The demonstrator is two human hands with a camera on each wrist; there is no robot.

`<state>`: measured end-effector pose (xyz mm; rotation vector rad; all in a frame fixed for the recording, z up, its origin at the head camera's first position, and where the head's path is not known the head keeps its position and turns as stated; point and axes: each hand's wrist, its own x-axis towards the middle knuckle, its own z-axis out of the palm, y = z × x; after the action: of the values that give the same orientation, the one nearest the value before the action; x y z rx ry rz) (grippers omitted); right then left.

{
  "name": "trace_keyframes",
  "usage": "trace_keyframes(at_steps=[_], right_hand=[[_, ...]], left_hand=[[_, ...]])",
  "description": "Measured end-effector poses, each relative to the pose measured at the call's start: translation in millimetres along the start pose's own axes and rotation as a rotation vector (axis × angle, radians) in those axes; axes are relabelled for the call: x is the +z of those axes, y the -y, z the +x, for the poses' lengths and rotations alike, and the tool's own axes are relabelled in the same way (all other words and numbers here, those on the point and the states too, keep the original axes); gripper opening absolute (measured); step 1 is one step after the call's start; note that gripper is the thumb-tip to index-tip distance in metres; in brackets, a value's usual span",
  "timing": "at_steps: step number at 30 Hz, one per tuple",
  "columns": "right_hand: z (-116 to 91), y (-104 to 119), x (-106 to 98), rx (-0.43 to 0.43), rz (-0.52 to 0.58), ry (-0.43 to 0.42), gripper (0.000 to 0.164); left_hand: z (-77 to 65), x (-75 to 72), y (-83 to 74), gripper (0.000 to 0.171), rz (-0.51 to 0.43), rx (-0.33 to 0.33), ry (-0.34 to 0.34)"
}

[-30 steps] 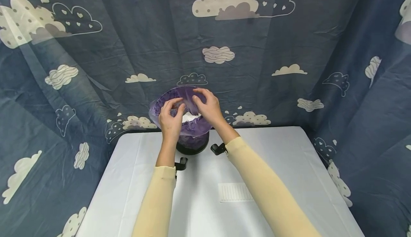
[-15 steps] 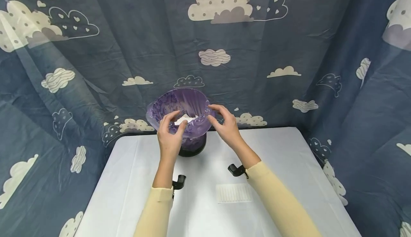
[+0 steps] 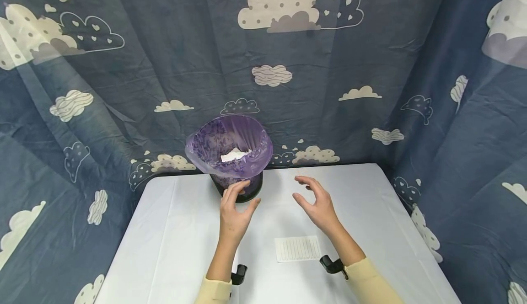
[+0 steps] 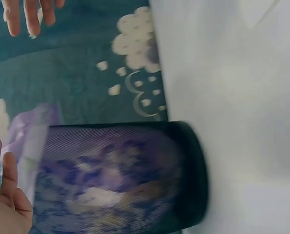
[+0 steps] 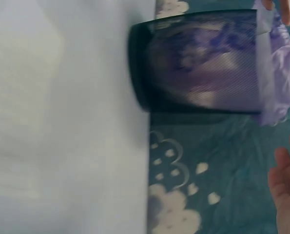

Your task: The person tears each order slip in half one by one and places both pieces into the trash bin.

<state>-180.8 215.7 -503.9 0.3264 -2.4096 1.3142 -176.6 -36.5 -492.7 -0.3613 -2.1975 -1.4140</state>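
A dark mesh wastebasket point(image 4: 115, 175) stands at the back of the table, left of centre. Its purple bin bag point(image 3: 253, 164) is folded out over the rim, and something white point(image 3: 235, 154) lies inside. My left hand point(image 3: 235, 217) is just in front of the basket, fingers bent loosely, holding nothing; in the head view its fingertips overlap the basket's lower part. Farther right, my right hand point(image 3: 323, 208) is over the table with thumb and fingers spread apart, also holding nothing. The right wrist view shows the wastebasket point(image 5: 203, 63) from the side.
On the white table point(image 3: 185, 240) lies a white card with ruled lines point(image 3: 297, 249), between my forearms. A dark blue curtain with clouds point(image 3: 313, 112) hangs behind the table and along both sides. Each wrist wears a black camera mount point(image 3: 239, 274).
Both hands have left the bag's rim and drawn back toward me, the right one also moving right. The bag's edge now spreads round the basket's mouth.
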Motion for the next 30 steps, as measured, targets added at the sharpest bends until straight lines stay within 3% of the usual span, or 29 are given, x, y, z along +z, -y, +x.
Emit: trace_keyframes(at_steps=[6, 13, 24, 30], right_hand=[[-33, -22, -2, 0.032, -0.074, 0.004, 0.053], [-60, -36, 0, 0.081, -0.140, 0.055, 0.060], [-89, -54, 8, 0.119, -0.177, 0.079, 0.063], [-100, -68, 14, 0.123, -0.231, 0.128, 0.066]], left_hand=[[-27.1, 11.1, 15.8, 0.051, 0.050, -0.011, 0.012], [-49.0, 24.5, 28.2, 0.052, 0.097, -0.057, 0.045], [-70.2, 44.7, 41.3, 0.053, 0.131, -0.092, 0.121], [-82.0, 61.7, 40.2, 0.053, 0.184, -0.104, 0.161]])
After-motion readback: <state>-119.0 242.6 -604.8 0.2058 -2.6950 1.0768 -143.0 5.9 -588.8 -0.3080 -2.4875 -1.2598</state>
